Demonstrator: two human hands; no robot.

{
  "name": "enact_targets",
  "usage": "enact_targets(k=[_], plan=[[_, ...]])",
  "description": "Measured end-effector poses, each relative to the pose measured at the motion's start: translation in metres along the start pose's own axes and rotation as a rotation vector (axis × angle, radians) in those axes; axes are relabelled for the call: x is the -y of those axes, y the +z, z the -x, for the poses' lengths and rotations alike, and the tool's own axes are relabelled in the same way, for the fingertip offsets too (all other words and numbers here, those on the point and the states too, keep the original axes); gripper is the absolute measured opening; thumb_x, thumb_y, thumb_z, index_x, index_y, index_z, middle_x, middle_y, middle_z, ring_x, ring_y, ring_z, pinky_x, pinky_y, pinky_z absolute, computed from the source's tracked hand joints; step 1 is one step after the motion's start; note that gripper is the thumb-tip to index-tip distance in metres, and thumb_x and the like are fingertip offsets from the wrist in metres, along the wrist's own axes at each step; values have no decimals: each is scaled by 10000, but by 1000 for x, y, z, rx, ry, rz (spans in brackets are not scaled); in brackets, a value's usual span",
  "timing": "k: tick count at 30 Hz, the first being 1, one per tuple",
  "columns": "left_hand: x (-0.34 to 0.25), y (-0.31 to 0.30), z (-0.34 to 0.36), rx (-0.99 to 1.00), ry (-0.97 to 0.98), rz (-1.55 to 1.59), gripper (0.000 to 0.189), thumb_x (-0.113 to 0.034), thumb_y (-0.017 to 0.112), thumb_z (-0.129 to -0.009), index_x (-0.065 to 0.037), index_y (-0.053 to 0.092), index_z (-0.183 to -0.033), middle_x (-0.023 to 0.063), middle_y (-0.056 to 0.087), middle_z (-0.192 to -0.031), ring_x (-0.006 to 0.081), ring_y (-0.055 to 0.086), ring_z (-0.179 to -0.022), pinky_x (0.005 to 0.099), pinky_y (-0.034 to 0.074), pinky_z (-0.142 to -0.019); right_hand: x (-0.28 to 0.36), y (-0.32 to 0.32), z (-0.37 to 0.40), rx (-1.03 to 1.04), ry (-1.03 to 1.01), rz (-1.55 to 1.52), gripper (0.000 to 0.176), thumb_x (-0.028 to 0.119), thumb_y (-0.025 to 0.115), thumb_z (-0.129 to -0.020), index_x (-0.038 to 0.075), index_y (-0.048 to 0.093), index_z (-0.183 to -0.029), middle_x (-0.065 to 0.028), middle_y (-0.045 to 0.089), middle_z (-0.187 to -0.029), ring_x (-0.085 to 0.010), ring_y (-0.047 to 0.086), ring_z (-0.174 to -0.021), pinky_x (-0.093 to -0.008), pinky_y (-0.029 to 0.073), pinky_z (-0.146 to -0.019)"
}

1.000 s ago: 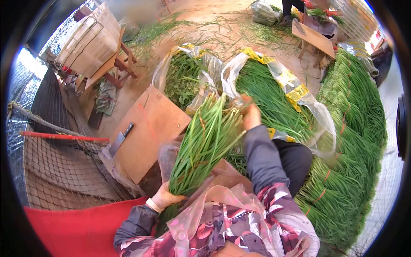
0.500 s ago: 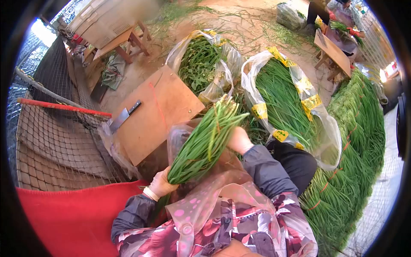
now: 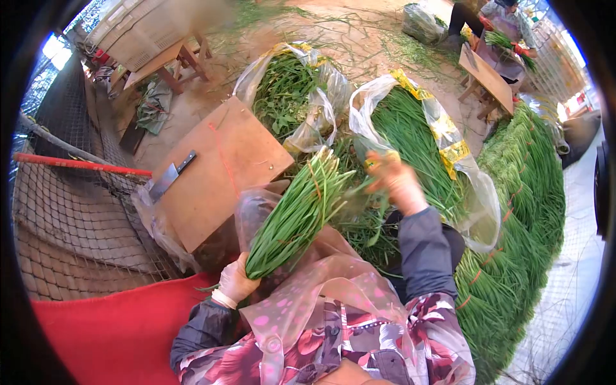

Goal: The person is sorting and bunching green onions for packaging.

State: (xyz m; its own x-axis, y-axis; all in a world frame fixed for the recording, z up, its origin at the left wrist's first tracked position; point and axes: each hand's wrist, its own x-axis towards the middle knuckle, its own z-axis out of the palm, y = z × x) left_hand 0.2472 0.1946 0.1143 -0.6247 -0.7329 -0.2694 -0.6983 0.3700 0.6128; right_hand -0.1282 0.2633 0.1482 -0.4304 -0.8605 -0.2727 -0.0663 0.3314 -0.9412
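My left hand [image 3: 237,280] is closed around the lower, leafy end of a bunch of garlic chives [image 3: 296,215]. The bunch slants up and away from me, pale cut ends at the top, with a thin band around it near those ends. To the right of the bunch, apart from it, my right hand [image 3: 399,183] is raised and blurred by motion. Loose green leaves [image 3: 380,204] trail from its fingers. Below lies a heap of loose greens [image 3: 369,234], partly behind the bunch. Both hands wear thin, pale gloves.
A cleaver [image 3: 172,174] lies on a wooden board [image 3: 221,170] at left. Beyond are a plastic bag of leafy trimmings [image 3: 285,96] and a bag of long chives [image 3: 417,138]. Banded chives [image 3: 520,244] are piled at right. Another person [image 3: 507,25] sits at a small table [image 3: 486,80].
My right hand has moved from beside the bunch out to the right, with loose leaves trailing. My left hand still holds the bunch, slightly lower and further left.
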Motion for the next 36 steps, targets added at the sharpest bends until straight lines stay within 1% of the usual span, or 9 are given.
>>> enact_targets(k=[2,10,15,18,20,22,26,31,36], plan=[[-4,5,3,-60,37,-134,375,-191,714,-727,-89,577,-1062,171,658,-839,366,649,-788,422,522,-666,-23,54,-9,29,-143,594,407,241,745,-790,30,645,-1124,-86,679,-921,-159,630,-707,-292,499,-645],[1,2,16,-156,136,-208,411,-179,722,-703,-92,576,-1077,170,646,-830,364,643,-754,440,512,-641,-92,-49,-84,-241,-24,-628,220,209,649,-848,29,626,-973,-90,683,-859,-198,655,-763,-335,528,-701],[-4,7,6,-96,181,-318,497,-65,668,-634,-68,553,-1117,165,629,-810,373,627,-701,451,499,-607,-15,41,-15,283,187,429,467,261,717,-777,-6,614,-1147,-88,704,-866,-143,630,-752,-318,519,-679],[-3,6,11,-133,199,-358,510,-66,673,-620,-69,565,-1118,152,615,-794,360,625,-679,443,497,-595,-104,36,-56,-91,-34,328,334,235,681,-792,-33,652,-990,-113,685,-828,-229,647,-737,-331,524,-642],[5,0,18,-160,231,-396,515,-67,674,-609,-72,574,-1113,136,602,-780,348,618,-662,435,494,-588,-85,-6,-55,-314,-44,-395,253,189,643,-802,29,663,-997,-84,656,-765,-203,628,-695,-329,497,-577],[10,-10,23,-188,284,-462,513,-63,670,-589,-81,596,-1097,94,555,-747,314,585,-642,413,473,-577,-90,-46,-56,-156,164,-530,239,188,629,-830,69,665,-1034,-89,653,-817,-196,616,-687,-347,488,-580],[7,-39,18,-220,336,-640,441,-52,628,-622,-92,612,-1062,76,526,-747,283,556,-673,396,427,-596,-74,11,-13,504,89,22,356,236,689,-829,3,676,-1098,-122,705,-955,-181,642,-869,-305,486,-814],[2,-53,18,-264,434,-686,410,-63,615,-644,-93,617,-1053,54,505,-729,257,545,-655,384,421,-590,-94,-47,-38,255,374,-87,367,302,667,-867,37,639,-1119,-68,703,-924,-121,651,-749,-308,514,-628],[1,-49,10,-271,453,-737,390,-81,572,-698,-107,620,-1084,51,518,-752,241,553,-673,371,425,-587,-48,53,-14,593,10,1167,420,398,670,-763,47,670,-992,-210,674,-929,-358,653,-891,-434,507,-804]])
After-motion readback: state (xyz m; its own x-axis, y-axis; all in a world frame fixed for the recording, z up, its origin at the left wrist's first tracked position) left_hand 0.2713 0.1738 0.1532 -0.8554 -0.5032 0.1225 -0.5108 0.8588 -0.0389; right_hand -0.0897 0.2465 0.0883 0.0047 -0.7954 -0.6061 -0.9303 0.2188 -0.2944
